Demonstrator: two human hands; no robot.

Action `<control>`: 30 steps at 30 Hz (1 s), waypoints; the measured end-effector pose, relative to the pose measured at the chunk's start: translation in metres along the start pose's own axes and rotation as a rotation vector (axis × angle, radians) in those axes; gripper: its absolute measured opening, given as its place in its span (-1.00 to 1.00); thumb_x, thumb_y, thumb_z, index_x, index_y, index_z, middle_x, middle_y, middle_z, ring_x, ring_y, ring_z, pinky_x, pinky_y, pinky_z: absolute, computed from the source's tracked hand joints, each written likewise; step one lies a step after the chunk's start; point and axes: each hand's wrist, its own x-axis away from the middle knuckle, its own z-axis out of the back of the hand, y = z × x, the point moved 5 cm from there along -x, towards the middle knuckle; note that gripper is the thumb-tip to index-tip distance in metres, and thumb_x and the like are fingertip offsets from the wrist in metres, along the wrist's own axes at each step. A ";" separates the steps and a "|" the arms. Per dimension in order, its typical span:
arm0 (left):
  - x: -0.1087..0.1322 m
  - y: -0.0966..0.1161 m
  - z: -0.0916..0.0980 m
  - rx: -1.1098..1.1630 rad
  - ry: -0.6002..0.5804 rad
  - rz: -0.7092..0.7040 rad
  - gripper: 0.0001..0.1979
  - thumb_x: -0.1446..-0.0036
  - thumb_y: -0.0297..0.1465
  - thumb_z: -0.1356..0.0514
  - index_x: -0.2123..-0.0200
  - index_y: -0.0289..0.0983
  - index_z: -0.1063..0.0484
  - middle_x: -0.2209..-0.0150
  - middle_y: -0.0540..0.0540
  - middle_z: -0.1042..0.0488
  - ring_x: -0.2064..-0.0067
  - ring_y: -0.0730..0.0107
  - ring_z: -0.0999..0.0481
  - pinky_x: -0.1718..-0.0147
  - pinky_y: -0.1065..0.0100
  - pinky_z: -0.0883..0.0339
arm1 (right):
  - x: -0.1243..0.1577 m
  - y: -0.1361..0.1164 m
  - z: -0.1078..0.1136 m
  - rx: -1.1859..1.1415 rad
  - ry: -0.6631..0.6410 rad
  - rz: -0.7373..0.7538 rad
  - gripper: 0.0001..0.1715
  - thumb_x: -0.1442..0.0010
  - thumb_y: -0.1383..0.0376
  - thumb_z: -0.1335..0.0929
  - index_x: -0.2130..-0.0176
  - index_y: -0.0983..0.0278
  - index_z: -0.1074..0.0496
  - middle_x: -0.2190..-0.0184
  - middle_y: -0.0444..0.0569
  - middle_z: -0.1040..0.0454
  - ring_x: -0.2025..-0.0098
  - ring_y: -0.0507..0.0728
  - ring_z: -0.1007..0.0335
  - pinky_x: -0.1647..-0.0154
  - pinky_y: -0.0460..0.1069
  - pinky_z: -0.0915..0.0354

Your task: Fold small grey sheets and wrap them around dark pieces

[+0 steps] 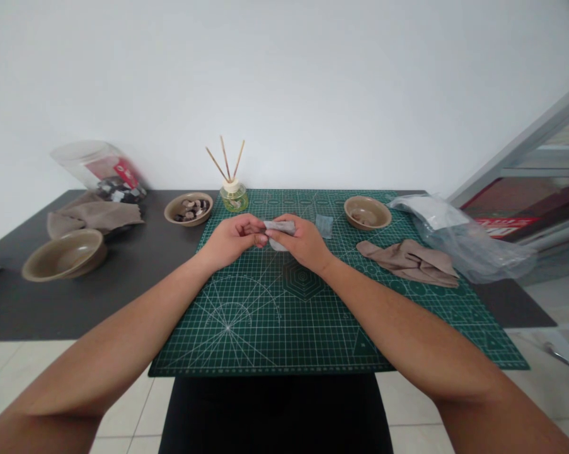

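Above the green cutting mat (pixel 251 343), a small greyish-white piece of thin, cloth-like material (pixel 279 242) is held between both hands; whether it is a small bag or a folded sheet I cannot tell. My right hand (pixel 307 244) is closed around it, thumb across the front. At its left edge, my left hand (pixel 230 239) is closed, with thumb and fingertips pinched together on it. Just beyond my right hand lies a small pale blue, sheer-looking piece (pixel 324 226), flat on the mat.
At left are a bowl of dark slices (pixel 175 214), an empty-looking bowl (pixel 67 268), a brown cloth (pixel 97 214) and a clear jar (pixel 83 157). A reed diffuser (pixel 234 195) stands behind. At right are another bowl (pixel 381 221), a crumpled cloth (pixel 411 261) and a plastic bag (pixel 473 246).
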 end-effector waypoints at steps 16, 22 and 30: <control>0.001 0.001 0.000 0.007 -0.039 -0.029 -0.69 0.06 -0.29 -0.49 0.35 -0.27 -0.46 0.49 -0.01 -0.59 0.45 0.39 -0.60 0.36 0.34 -0.51 | 0.002 -0.002 -0.001 -0.103 -0.026 -0.038 -0.55 -0.11 -0.07 -0.51 0.35 0.24 -0.48 0.49 -0.17 -0.47 0.43 0.04 -0.34 0.38 -0.06 -0.24; 0.002 0.004 0.000 0.026 -0.018 -0.040 -0.67 0.10 -0.31 -0.50 0.35 -0.27 -0.45 0.48 0.01 -0.58 0.44 0.41 -0.58 0.38 0.37 -0.48 | 0.003 -0.005 -0.002 -0.043 -0.038 -0.016 -0.61 -0.17 -0.03 -0.47 0.35 0.22 -0.44 0.49 -0.18 -0.46 0.43 0.04 -0.34 0.37 -0.05 -0.21; 0.002 0.005 -0.001 -0.015 -0.025 -0.032 -0.70 0.10 -0.32 -0.49 0.38 -0.26 -0.46 0.52 0.04 -0.54 0.49 0.45 -0.52 0.42 0.39 -0.42 | 0.005 -0.007 -0.001 0.029 -0.005 0.026 -0.68 -0.21 0.02 -0.44 0.33 0.20 -0.44 0.44 -0.16 -0.51 0.37 0.07 -0.40 0.29 -0.03 -0.25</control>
